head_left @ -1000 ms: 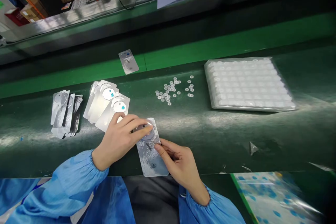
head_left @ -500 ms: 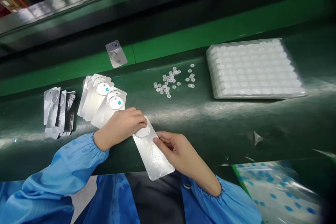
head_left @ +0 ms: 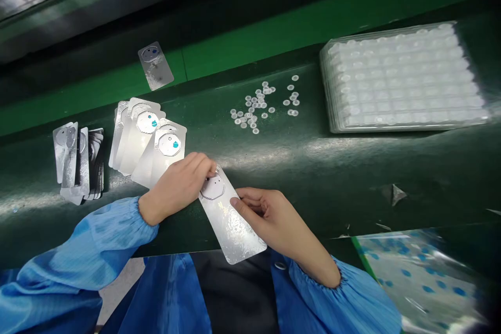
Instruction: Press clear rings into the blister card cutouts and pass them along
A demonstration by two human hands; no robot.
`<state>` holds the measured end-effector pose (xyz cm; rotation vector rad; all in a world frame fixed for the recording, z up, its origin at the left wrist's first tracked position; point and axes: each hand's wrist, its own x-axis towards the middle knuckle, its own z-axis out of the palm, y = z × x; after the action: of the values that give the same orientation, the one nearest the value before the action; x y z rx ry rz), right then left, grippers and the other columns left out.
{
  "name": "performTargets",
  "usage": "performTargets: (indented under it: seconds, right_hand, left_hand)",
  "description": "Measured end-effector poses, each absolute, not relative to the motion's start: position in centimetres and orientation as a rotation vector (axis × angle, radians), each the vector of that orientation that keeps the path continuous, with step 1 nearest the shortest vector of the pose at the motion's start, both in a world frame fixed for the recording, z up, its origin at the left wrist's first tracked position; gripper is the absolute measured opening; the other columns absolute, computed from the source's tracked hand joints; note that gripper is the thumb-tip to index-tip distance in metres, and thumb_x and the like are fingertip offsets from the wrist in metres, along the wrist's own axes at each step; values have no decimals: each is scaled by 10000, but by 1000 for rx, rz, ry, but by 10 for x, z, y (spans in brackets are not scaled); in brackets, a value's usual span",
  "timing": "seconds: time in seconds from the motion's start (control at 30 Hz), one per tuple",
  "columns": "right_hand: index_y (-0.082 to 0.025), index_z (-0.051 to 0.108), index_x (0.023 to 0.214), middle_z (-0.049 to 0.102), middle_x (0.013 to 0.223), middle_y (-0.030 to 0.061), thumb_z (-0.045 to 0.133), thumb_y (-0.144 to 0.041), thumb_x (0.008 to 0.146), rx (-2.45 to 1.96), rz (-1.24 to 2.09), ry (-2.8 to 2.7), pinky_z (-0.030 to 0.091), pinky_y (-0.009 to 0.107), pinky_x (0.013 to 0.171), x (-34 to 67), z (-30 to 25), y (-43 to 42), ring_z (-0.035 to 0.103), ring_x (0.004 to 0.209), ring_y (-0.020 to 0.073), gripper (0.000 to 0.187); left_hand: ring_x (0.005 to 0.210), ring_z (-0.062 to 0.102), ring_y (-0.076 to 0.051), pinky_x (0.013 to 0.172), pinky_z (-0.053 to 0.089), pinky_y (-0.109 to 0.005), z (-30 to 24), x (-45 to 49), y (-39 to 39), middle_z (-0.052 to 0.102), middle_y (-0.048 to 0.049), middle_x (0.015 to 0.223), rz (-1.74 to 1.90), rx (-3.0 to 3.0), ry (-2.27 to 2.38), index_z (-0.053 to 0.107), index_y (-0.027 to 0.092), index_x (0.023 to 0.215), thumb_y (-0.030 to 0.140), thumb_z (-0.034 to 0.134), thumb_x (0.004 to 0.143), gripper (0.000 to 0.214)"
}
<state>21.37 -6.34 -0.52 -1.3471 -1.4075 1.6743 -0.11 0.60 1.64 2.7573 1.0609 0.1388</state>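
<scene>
A silver foil card (head_left: 236, 229) with rounded corners lies tilted between my hands near the front edge of the table. Toward its top is a white octagonal patch (head_left: 214, 188) with small dark dots. My left hand (head_left: 180, 180) is closed on the card's upper end, its fingertips bent over the top by the octagon. My right hand (head_left: 270, 214) pinches the card's right edge, thumb on the face and fingers curled behind. Just beyond my left hand lies a fanned pile of silver cards (head_left: 136, 151), some with teal spots in their octagons.
At far left lies another stack of silver cards (head_left: 80, 167); a single card (head_left: 155, 70) rests farther back. Small translucent rings (head_left: 254, 104) are scattered mid-table. A clear tray of white round pieces (head_left: 399, 78) stands at right. A blue-dotted plastic bag (head_left: 415, 271) is lower right.
The camera view has shifted, tilting down. My left fingers have moved slightly off the octagon toward the card's upper left, and dark dots now show there. My right hand keeps its hold.
</scene>
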Motion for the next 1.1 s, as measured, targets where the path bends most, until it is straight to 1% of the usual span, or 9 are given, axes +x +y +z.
performTargets:
  seconds: [0.1, 0.2, 0.27, 0.43, 0.6, 0.67, 0.8, 1.0, 1.1]
  right_hand:
    - [-182, 773, 906, 636, 613, 11, 576, -458, 991, -1333, 1666, -1419, 402, 266, 464, 214, -3, -62, 537, 530, 160, 350]
    - [-186, 778, 942, 637, 615, 10, 569, -463, 996, -1324, 1671, -1431, 397, 265, 462, 215, -3, -62, 534, 525, 160, 351]
    - [-188, 776, 954, 631, 613, 7, 560, -466, 1000, -1325, 1666, -1443, 393, 266, 466, 214, -4, -62, 525, 519, 156, 355]
    - [-192, 750, 889, 590, 591, -4, 539, -466, 1009, -1368, 1630, -1484, 369, 274, 472, 214, -3, -63, 494, 508, 153, 365]
    - [-203, 670, 779, 546, 579, -19, 529, -433, 1014, -1378, 1602, -1501, 349, 272, 491, 213, -3, -63, 476, 515, 145, 358]
    - [-208, 621, 740, 508, 568, -29, 522, -412, 1014, -1376, 1599, -1503, 330, 270, 491, 213, -4, -63, 449, 513, 138, 356]
    - [-214, 537, 694, 419, 553, -44, 508, -370, 1012, -1381, 1580, -1519, 291, 270, 486, 214, -4, -63, 387, 517, 128, 355]
    - [-210, 542, 693, 386, 541, -46, 507, -332, 1001, -1365, 1531, -1551, 262, 274, 480, 214, -5, -62, 343, 514, 121, 334]
    - [-216, 486, 659, 346, 539, -52, 513, -330, 994, -1367, 1525, -1537, 248, 273, 477, 214, -4, -62, 316, 513, 114, 354]
  left_hand:
    - [801, 589, -171, 700, 499, -300, 21, -8, 6, 619, -43, 915, 304, 2428, 1116, 545, 170, 966, 113, 380, 1053, 195]
    - [922, 641, -192, 810, 538, -324, 22, -12, 6, 686, -64, 1006, 318, 2460, 1036, 618, 159, 1032, 187, 452, 1067, 172]
    - [990, 654, -203, 860, 545, -332, 24, -12, 8, 716, -72, 1062, 259, 2550, 957, 663, 149, 1072, 186, 480, 1060, 187]
    - [967, 656, -207, 783, 529, -315, 39, 1, 19, 707, -71, 1036, -157, 2693, 939, 694, 140, 1035, 176, 491, 1053, 208]
    - [841, 630, -218, 615, 434, -326, 55, 19, 22, 669, -68, 942, -486, 2927, 830, 649, 132, 958, 32, 552, 964, 140]
    - [816, 611, -222, 570, 387, -337, 57, 22, 21, 652, -70, 909, -528, 3024, 768, 633, 134, 938, -10, 535, 945, 175]
    - [817, 582, -237, 538, 345, -353, 55, 23, 22, 627, -84, 882, -605, 3143, 619, 622, 132, 931, -6, 451, 973, 223]
    - [814, 560, -228, 531, 345, -341, 48, 16, 27, 606, -100, 918, -641, 3185, 517, 606, 118, 1001, 36, 369, 1021, 251]
    - [848, 575, -228, 549, 379, -324, 45, 11, 28, 617, -112, 968, -575, 3121, 549, 579, 113, 1051, 76, 348, 1048, 234]
